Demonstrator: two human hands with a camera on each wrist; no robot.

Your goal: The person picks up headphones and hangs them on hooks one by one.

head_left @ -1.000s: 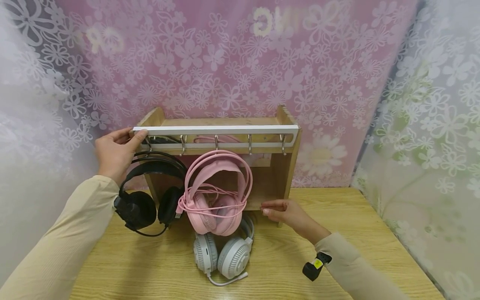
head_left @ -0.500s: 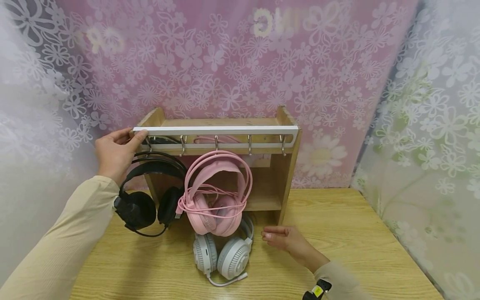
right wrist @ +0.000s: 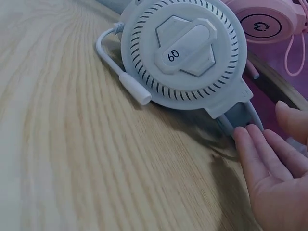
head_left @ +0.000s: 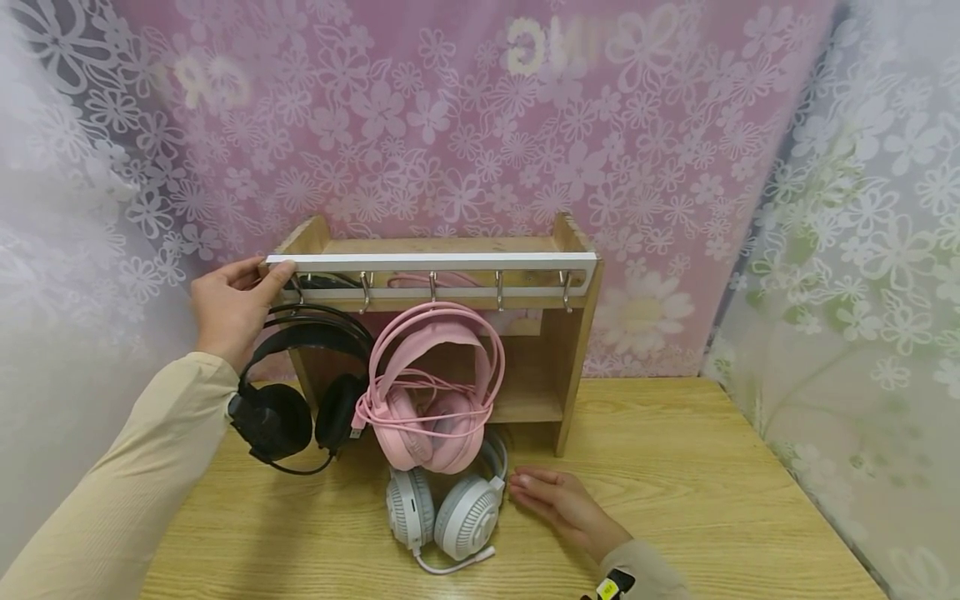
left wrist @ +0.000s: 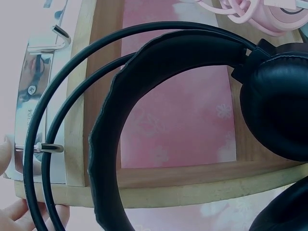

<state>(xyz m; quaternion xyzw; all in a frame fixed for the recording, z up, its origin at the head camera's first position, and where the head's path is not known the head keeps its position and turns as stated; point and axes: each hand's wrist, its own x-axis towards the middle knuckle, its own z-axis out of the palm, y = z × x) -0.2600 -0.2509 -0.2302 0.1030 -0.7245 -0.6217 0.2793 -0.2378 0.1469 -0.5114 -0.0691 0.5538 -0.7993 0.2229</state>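
My left hand (head_left: 228, 304) pinches the left end of the white hook rail (head_left: 420, 261) on the wooden shelf (head_left: 576, 358), thumb in front and fingers behind. Black headphones (left wrist: 108, 125) hang by their two thin bands from the leftmost hook. Beside them, pink headphones (head_left: 431, 417) hang from a middle hook with their cable wound round them. White headphones (right wrist: 185, 53) with a microphone arm lie on the table below. Close at their right side is my right hand (head_left: 566, 510), palm up with straight fingers; in the right wrist view its fingertips (right wrist: 243, 132) are right at the headband.
Several metal hooks (head_left: 499, 290) line the rail. The wooden table (head_left: 675, 467) extends to the right of the shelf. A pink floral backdrop (head_left: 480, 150) stands behind, with pale floral sheets at both sides.
My right hand has come down from the shelf's lower board and then left, to the white headphones. My left hand stays on the rail, and all the headphones keep their places.
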